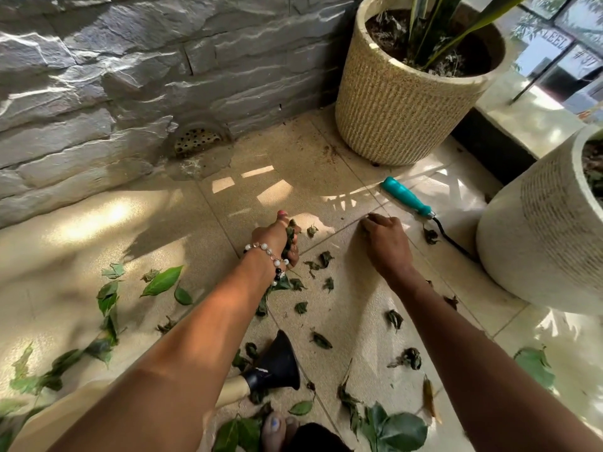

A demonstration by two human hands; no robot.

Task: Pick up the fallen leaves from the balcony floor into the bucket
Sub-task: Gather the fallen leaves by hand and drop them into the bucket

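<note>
Leaves (pixel 321 340) lie scattered over the beige tiled floor (pixel 130 223), most of them dark and curled dry, a few flat and glossy green at the left. Your left hand (pixel 277 238) bunches several crumpled ones in its curled fingers, likely hoarding them to save trips. Your right hand (pixel 385 243) reaches palm down to the tile, fingertips pressing at something small (whether it pinches a leaf, you cannot tell). No bucket shows. A teal-handled trowel (pixel 408 199) lies beside the ribbed planter (pixel 391 119).
</note>
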